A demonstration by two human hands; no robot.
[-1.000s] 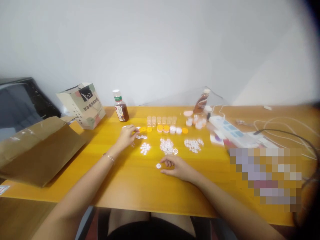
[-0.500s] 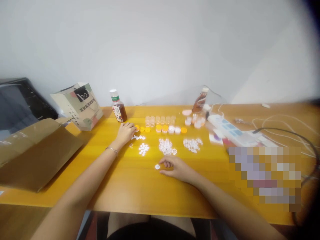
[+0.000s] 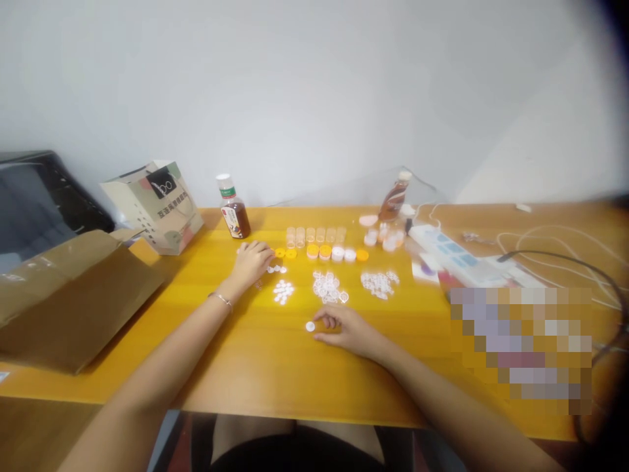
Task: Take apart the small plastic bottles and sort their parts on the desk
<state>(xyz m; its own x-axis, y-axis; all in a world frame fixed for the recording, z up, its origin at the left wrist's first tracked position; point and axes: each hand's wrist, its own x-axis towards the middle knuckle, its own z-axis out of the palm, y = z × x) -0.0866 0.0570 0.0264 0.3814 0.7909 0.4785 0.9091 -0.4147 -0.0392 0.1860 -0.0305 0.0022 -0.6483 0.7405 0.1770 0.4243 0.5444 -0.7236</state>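
Observation:
My left hand [image 3: 252, 263] is at the left end of the row of orange caps [image 3: 291, 254], palm down with its fingers bent together. Its fingertips reach the cap nearest it, and whatever they grip is hidden beneath them. Below its fingers lie several small white pieces [image 3: 277, 269]. My right hand [image 3: 344, 328] rests low on the table, thumb and forefinger curved apart. A single white disc [image 3: 310, 326] lies just left of those fingertips. Beyond it are piles of small white discs [image 3: 283, 292], clear ring-like parts [image 3: 327, 287] and more clear parts [image 3: 378, 284].
Clear cups [image 3: 310, 236] stand in a row behind orange and white caps [image 3: 338, 254]. A dark drink bottle [image 3: 236, 216] stands at back left, another bottle [image 3: 394, 198] at back right. On the left are a cardboard box [image 3: 83, 301] and paper bag [image 3: 170, 213]; rightward, a power strip [image 3: 445, 249] and cables.
My left hand has shifted slightly right, now covering the leftmost orange cap that showed before. My right hand and the disc beside it have stayed put.

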